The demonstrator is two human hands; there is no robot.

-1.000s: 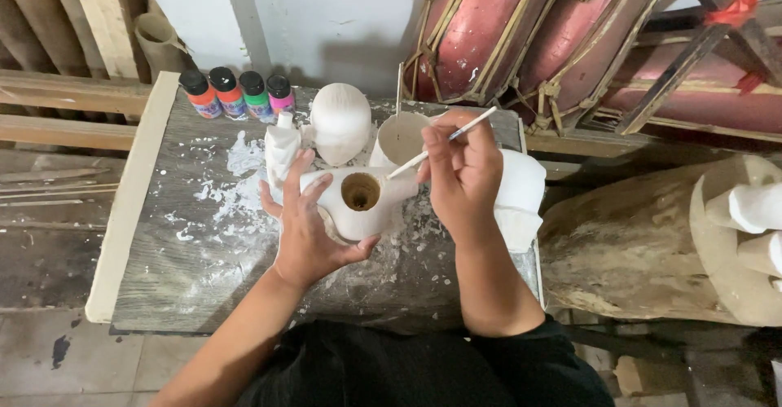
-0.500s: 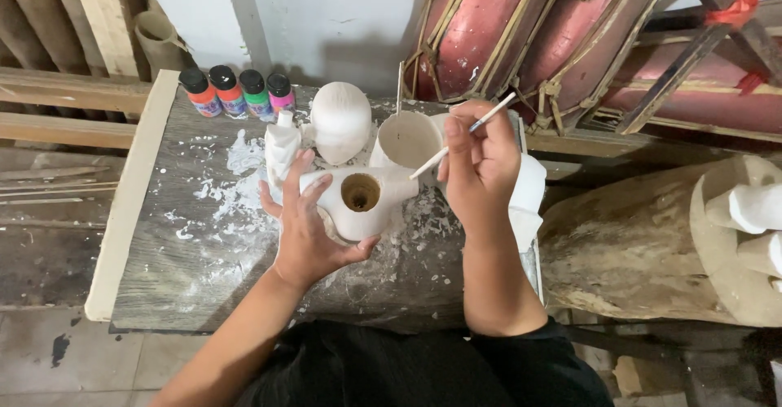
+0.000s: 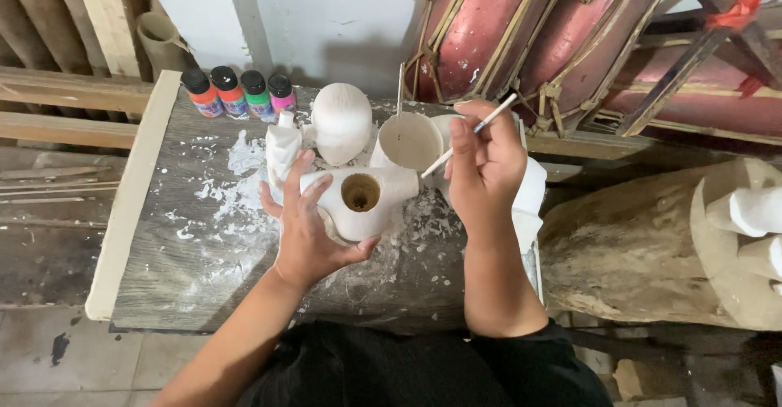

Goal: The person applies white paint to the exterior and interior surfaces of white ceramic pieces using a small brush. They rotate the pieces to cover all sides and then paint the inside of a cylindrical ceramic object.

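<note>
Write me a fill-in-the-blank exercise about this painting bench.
1. The left hand holds a white figure with a round ____ in its top.
2. The right hand holds a thin ____.
3. At the bench's back left stand ____ small paint bottles.
4. The cup behind the figure holds ____ paint.

Missing words: hole; brush; four; white

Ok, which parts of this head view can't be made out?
- Brush tip: hidden behind the white cup, so whether it touches the contents is unclear.
- White figure: the left hand covers its near side, and its hole is too dark to see into.
- Right hand: palm faces away.
- Paint bottles: labels too small.
- Drums: cut off by the top edge.
</note>
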